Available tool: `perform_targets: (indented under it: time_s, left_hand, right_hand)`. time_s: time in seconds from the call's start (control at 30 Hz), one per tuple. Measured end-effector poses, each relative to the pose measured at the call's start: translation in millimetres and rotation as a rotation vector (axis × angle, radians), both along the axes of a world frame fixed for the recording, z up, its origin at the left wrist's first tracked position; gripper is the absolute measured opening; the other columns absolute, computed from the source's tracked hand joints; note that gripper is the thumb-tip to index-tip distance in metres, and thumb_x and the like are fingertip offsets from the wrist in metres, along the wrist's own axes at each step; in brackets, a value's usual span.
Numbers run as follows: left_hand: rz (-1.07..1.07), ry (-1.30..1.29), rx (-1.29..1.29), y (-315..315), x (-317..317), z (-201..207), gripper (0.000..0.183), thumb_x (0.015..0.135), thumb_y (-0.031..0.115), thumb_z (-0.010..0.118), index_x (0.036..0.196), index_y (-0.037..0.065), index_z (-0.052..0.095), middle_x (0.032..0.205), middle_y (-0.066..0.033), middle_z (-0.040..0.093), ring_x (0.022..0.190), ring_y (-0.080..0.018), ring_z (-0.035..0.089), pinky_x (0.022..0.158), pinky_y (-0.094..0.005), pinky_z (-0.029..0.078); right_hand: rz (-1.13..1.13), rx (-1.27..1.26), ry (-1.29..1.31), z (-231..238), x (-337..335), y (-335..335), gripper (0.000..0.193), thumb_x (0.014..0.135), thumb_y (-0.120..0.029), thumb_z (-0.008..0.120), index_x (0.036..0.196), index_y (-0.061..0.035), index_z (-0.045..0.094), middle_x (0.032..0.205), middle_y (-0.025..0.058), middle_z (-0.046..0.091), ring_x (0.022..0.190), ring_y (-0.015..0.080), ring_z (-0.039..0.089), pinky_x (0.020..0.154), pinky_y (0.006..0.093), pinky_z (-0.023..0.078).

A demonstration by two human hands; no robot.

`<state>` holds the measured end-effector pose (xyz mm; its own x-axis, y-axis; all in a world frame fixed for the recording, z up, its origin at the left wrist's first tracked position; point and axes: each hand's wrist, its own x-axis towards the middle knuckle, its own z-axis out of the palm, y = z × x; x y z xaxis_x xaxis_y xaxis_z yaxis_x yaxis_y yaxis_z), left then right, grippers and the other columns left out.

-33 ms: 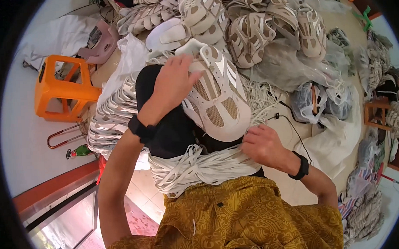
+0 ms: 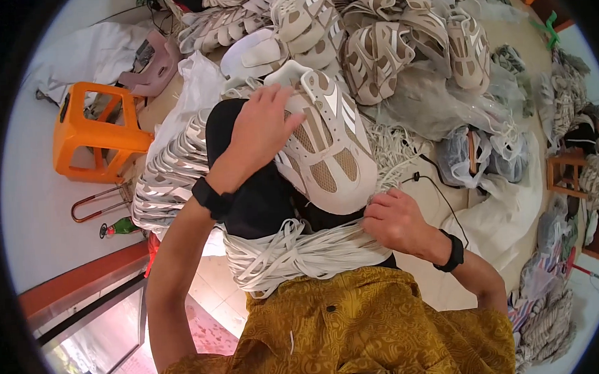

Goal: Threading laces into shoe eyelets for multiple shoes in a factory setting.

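A white and beige sneaker [image 2: 328,149] lies sole-down across my black-clad lap [image 2: 260,202], toe toward me. My left hand [image 2: 262,130] grips its heel side with fingers spread over the upper. At the sneaker's toe my right hand [image 2: 393,221] is curled, fingers closed on strands from a thick bundle of white flat laces [image 2: 289,254] draped over my lap. Both wrists carry black bands. My mustard patterned shirt [image 2: 346,332] fills the lower edge.
A heap of matching sneakers [image 2: 380,40] lies ahead, with clear plastic bags [image 2: 475,149] to the right. A stack of white shoe pieces [image 2: 169,179] sits at my left, beside an orange plastic stool [image 2: 90,139]. A black cable [image 2: 440,197] crosses the floor. A wooden stool [image 2: 566,168] stands far right.
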<state>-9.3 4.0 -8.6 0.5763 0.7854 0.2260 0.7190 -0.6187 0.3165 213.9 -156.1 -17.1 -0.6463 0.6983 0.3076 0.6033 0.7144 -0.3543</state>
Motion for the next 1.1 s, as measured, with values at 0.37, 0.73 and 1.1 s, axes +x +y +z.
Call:
perform_targets:
  time_s: [0.37, 0.73, 1.1]
  left_hand:
    - [-0.621, -0.36, -0.486, -115, 39, 44, 0.035, 0.082, 0.034, 0.053, 0.097, 0.002, 0.055, 0.088, -0.0145, 0.057, 0.082, -0.0305, 0.054, 0.068, -0.0352, 0.045]
    - [-0.04, -0.288, -1.232, -100, -31, 100, 0.022, 0.087, 0.021, 0.046, 0.084, 0.004, 0.06, 0.053, -0.0011, 0.047, 0.049, -0.0073, 0.048, 0.047, -0.0222, 0.041]
    - [-0.149, -0.394, -0.876, -68, 42, 117, 0.023, 0.08, 0.021, 0.053, 0.077, -0.001, 0.056, 0.056, -0.0096, 0.052, 0.049, -0.0144, 0.053, 0.049, -0.0274, 0.041]
  right_hand:
    - [-0.137, -0.294, 0.994, 102, 80, 44, 0.008, 0.062, -0.002, 0.057, 0.07, 0.0017, 0.056, 0.066, 0.0081, 0.056, 0.059, 0.0163, 0.051, 0.055, 0.0265, 0.039]
    - [-1.245, 0.316, -0.222, 18, 369, 84, 0.015, 0.069, -0.016, 0.053, 0.069, -0.0019, 0.056, 0.064, 0.0132, 0.055, 0.059, 0.0287, 0.051, 0.057, 0.0347, 0.04]
    - [-0.057, -0.751, 0.639, 76, 49, 90, 0.06, 0.058, -0.018, 0.068, 0.113, -0.0042, 0.052, 0.103, 0.0045, 0.057, 0.096, 0.0145, 0.051, 0.083, 0.0268, 0.037]
